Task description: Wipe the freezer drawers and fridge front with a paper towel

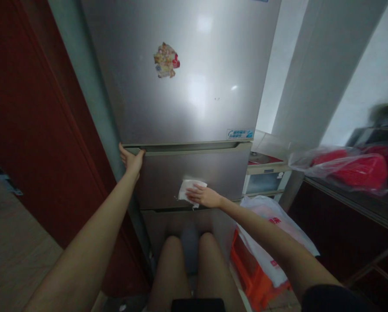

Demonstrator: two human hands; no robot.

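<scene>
The right hand's grip (204, 196) is pressing a white cloth (185, 189) flat on the fridge's middle drawer (161, 173), near the centre, while the left hand (133, 161) is grasping this drawer's upper corner, toward ten o'clock from the cloth.

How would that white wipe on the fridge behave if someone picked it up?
The white wipe would probably droop, since it looks thin and lies flat beneath the right hand. That thinness also suggests it is light for its size. Its ragged lower edge hints that it might tear.
</scene>
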